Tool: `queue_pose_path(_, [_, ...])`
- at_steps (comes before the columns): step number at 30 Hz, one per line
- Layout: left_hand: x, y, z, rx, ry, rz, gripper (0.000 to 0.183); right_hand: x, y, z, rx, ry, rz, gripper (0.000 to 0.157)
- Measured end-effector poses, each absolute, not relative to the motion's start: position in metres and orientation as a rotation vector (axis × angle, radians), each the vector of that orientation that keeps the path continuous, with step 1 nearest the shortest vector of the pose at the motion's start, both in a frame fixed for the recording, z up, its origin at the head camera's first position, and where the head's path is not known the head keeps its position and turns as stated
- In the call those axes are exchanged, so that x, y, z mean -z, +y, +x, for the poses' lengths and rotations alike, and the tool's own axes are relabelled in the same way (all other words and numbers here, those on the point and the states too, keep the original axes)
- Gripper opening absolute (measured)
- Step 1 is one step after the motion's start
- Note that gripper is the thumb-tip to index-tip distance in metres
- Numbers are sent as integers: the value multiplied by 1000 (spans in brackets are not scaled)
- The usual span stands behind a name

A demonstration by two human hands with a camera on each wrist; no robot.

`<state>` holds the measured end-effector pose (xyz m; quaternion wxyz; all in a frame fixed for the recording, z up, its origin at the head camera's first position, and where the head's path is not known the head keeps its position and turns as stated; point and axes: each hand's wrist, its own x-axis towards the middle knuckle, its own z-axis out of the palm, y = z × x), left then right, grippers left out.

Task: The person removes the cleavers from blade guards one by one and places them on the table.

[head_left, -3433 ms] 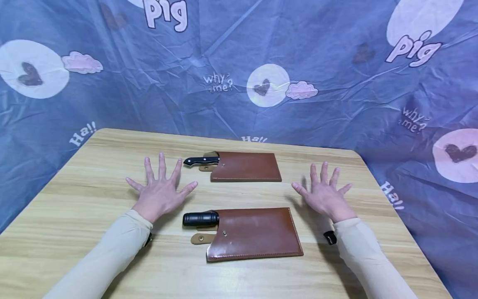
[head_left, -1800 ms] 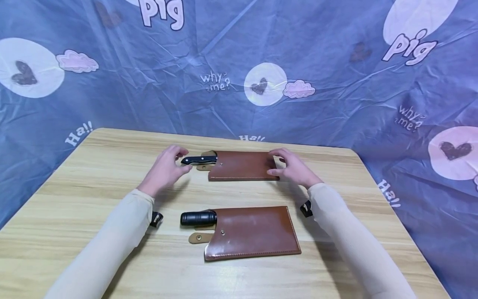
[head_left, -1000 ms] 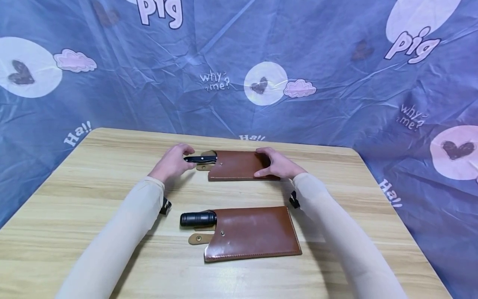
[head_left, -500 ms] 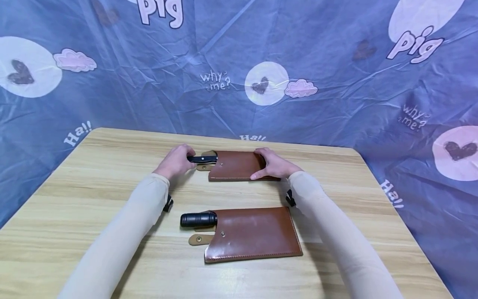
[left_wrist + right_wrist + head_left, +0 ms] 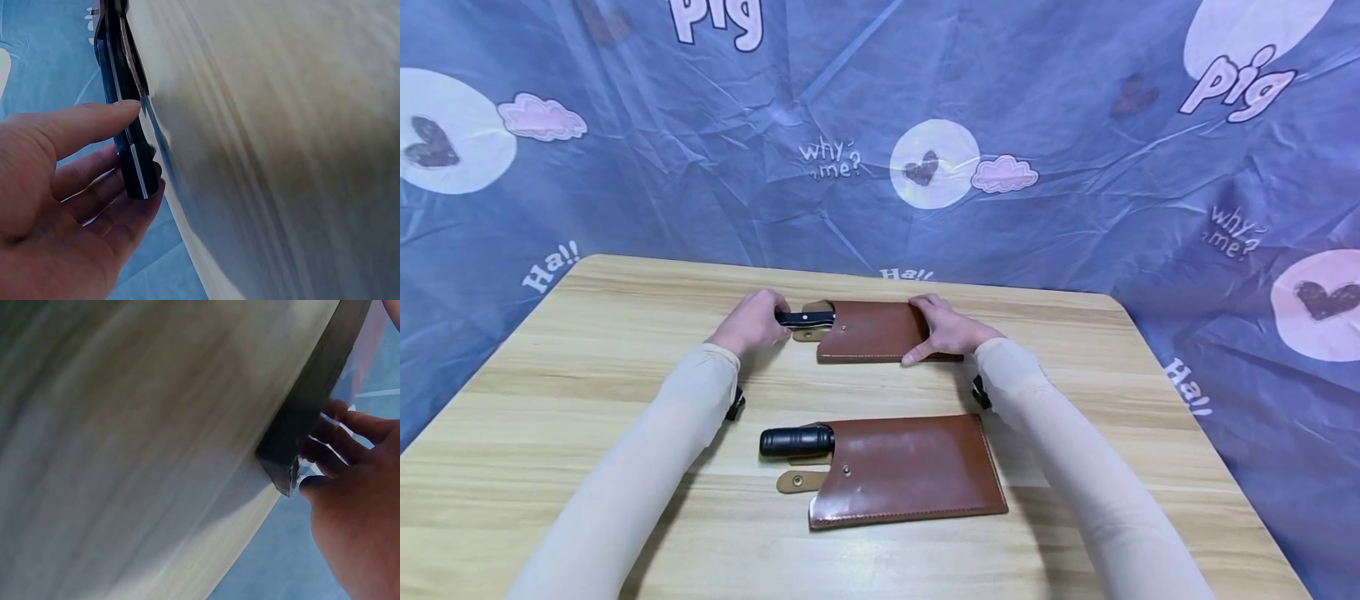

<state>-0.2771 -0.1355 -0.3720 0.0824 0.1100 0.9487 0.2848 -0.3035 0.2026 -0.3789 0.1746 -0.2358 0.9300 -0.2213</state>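
In the head view, a black riveted knife handle sticks out to the left of the farther brown leather sheath. The blade is hidden inside. My left hand grips the end of that handle. In the left wrist view, the thumb lies along one side of the handle and the fingers curl behind it. My right hand spans the sheath's right part, thumb at the near edge and fingers over the far edge. The right wrist view shows the sheath's dark edge beside that hand.
A second brown sheath lies nearer on the wooden table, with a thick black ribbed handle protruding left. Its tan snap strap lies loose. A blue printed cloth hangs behind the table.
Both hands have moved from spread out above the table to the farther knife. The left has taken hold of its handle, the right of its sheath. Over the last half second they barely move.
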Motion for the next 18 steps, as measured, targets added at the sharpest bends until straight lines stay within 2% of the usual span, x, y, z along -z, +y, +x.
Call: queue_pose_path(18, [377,-137,-283,-823,2910,398,26,379,202,-309,548,2613,-681,127])
